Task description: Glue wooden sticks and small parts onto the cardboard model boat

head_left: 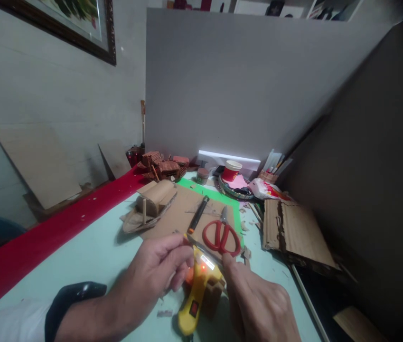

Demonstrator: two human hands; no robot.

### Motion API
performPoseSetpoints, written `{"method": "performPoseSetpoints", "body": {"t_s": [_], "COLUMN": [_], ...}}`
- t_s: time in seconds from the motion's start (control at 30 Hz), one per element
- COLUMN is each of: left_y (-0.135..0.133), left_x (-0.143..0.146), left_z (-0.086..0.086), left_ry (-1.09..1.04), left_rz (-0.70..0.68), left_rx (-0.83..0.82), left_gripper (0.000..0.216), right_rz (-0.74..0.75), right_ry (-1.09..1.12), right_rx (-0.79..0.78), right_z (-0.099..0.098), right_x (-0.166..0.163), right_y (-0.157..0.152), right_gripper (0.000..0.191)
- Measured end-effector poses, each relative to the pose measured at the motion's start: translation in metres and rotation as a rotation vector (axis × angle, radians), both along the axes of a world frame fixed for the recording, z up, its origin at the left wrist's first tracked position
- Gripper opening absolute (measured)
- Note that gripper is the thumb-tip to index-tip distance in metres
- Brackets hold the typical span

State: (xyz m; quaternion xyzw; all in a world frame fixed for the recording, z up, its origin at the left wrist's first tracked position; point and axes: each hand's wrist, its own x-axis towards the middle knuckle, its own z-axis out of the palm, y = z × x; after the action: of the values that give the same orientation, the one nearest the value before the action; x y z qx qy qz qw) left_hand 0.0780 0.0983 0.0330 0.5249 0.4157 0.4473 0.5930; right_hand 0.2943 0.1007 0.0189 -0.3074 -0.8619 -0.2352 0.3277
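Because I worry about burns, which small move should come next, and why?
Probably ease the left hand back from the yellow plastic glue gun: its small red light glows, so the front end may be hot, and the fingertips look close to it.

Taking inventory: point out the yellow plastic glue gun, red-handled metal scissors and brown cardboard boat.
Yellow plastic glue gun (199, 283): head view, its handle.
Red-handled metal scissors (224, 233): head view, one handle.
Brown cardboard boat (159, 193): head view, its curved roof.
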Motion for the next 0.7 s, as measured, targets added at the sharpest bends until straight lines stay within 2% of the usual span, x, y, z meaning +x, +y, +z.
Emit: {"method": "performPoseSetpoints", "body": {"t_s": [0.2, 0.37, 0.53, 0.7], "left_y": [0.0003, 0.0005, -0.0009, -0.0019], "left_x": [-0.0007, -0.0008, 0.0001, 0.0005], "left_z": [-0.0004, -0.0007, -0.0001, 0.002], "left_ry": [-0.112, -0.128, -0.083, 0.025], "left_rz": [-0.001, 0.023, 0.019, 0.018], "left_rx": [-0.08, -0.085, -0.057, 0.013], "left_gripper": [0.035, 0.035, 0.036, 0.036], "right_rz": [-0.004, -0.003, -0.075, -0.08], "right_ry": [-0.012, -0.022, -0.002, 0.013], "right_rx": [0.052, 0.064, -0.013, -0.002], "right_z": [0.0059, 0.006, 0.0019, 0.0011], "right_x": [0.0011, 0.0024, -0.0031, -0.0066], "right_y": [0.0006, 0.0004, -0.0032, -0.0058], "right_gripper": [0.028, 0.028, 0.026, 0.028]}}
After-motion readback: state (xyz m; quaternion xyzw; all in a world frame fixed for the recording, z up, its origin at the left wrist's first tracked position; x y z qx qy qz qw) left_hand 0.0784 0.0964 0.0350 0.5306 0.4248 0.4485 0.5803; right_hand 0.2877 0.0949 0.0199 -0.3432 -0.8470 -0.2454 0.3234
